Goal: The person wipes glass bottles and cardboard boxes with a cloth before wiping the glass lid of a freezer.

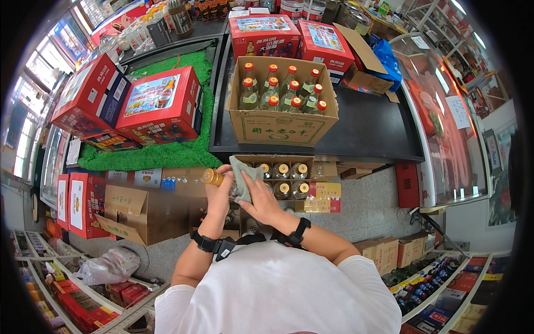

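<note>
A glass bottle with a gold cap [213, 177] lies tilted in my left hand [217, 196], its cap pointing to the left. My right hand [263, 198] presses a grey-green cloth [245, 179] against the bottle's side. The cloth and my fingers hide most of the glass. Just beyond and to the right of my hands is a divided cardboard carton [288, 160], which holds several gold-capped bottles [283, 168] standing upright in its cells. Part of this carton is covered by my right hand and the cloth.
On the black counter [371, 125] stands an open carton [283, 127] of red-capped bottles [272, 89]. Red beer boxes [160, 108] rest on green artificial turf [167, 153] at left. An open cardboard box [146, 213] is at lower left. A glass-fronted display case [442, 112] borders the right.
</note>
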Demonstrator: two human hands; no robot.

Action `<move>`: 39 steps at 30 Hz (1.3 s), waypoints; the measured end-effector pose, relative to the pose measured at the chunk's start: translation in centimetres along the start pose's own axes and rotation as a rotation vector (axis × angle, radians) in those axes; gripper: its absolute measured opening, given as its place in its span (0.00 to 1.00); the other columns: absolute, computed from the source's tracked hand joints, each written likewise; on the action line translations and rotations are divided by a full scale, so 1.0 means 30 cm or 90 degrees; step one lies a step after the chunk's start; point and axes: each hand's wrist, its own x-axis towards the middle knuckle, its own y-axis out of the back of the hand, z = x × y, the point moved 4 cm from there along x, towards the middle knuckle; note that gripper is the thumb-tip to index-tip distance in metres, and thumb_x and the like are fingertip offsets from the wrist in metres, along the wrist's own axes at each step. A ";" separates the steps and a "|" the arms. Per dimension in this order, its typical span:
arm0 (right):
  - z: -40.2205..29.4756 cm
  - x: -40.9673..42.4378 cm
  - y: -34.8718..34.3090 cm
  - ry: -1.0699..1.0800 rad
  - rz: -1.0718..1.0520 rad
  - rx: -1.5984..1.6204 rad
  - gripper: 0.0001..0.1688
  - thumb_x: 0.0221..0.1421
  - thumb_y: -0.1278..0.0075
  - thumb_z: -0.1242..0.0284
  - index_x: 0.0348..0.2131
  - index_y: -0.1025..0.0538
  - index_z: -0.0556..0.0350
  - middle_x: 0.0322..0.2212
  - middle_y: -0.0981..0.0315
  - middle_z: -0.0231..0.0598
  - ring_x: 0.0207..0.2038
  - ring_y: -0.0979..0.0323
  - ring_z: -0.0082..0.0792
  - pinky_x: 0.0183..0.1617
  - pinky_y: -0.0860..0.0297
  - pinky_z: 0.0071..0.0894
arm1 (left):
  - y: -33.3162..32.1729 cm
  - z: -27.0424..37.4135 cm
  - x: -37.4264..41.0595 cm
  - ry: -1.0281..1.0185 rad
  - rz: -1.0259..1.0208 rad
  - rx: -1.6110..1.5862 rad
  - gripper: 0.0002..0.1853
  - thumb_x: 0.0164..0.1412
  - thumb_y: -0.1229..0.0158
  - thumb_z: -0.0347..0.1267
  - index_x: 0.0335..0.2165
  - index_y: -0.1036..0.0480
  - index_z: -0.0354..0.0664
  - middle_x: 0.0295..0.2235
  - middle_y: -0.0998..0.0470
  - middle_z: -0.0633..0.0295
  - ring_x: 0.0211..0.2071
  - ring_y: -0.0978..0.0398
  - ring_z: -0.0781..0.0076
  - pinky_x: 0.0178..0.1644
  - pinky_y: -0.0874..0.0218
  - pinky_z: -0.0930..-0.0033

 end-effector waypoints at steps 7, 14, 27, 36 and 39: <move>0.198 -0.057 -0.007 -0.075 0.017 0.088 0.34 0.61 0.56 0.56 0.56 0.38 0.62 0.49 0.35 0.61 0.53 0.38 0.61 0.58 0.40 0.47 | -0.020 0.088 -0.028 -0.017 -0.010 0.046 0.10 0.59 0.42 0.27 0.41 0.27 0.37 0.37 0.24 0.63 0.38 0.28 0.78 0.43 0.36 0.74; 0.332 -0.102 -0.041 -0.210 0.021 0.264 0.31 0.64 0.60 0.56 0.56 0.36 0.62 0.49 0.31 0.49 0.53 0.34 0.48 0.57 0.38 0.41 | -0.039 0.111 -0.040 -0.035 -0.036 0.043 0.09 0.59 0.43 0.25 0.40 0.27 0.36 0.38 0.24 0.63 0.37 0.27 0.77 0.43 0.35 0.74; 0.340 -0.168 -0.100 -0.673 -0.188 1.101 0.31 0.63 0.61 0.47 0.50 0.28 0.51 0.43 0.24 0.41 0.43 0.25 0.39 0.46 0.26 0.44 | -0.129 0.266 -0.064 -0.223 -0.301 0.288 0.11 0.47 0.39 0.24 0.34 0.23 0.39 0.37 0.24 0.59 0.42 0.27 0.64 0.49 0.37 0.64; 0.378 -0.185 -0.114 -0.698 -0.232 0.839 0.31 0.64 0.62 0.45 0.47 0.26 0.50 0.40 0.22 0.36 0.39 0.24 0.30 0.41 0.25 0.36 | -0.128 0.275 -0.068 -0.211 -0.352 0.341 0.11 0.46 0.38 0.25 0.33 0.23 0.39 0.35 0.23 0.61 0.42 0.27 0.64 0.50 0.37 0.64; 0.334 -0.176 -0.110 -0.697 -0.230 0.794 0.32 0.64 0.62 0.46 0.46 0.26 0.54 0.40 0.23 0.36 0.39 0.24 0.30 0.43 0.26 0.33 | -0.142 0.276 -0.080 -0.187 -0.397 0.327 0.11 0.45 0.38 0.24 0.33 0.23 0.39 0.35 0.23 0.61 0.42 0.27 0.64 0.50 0.36 0.63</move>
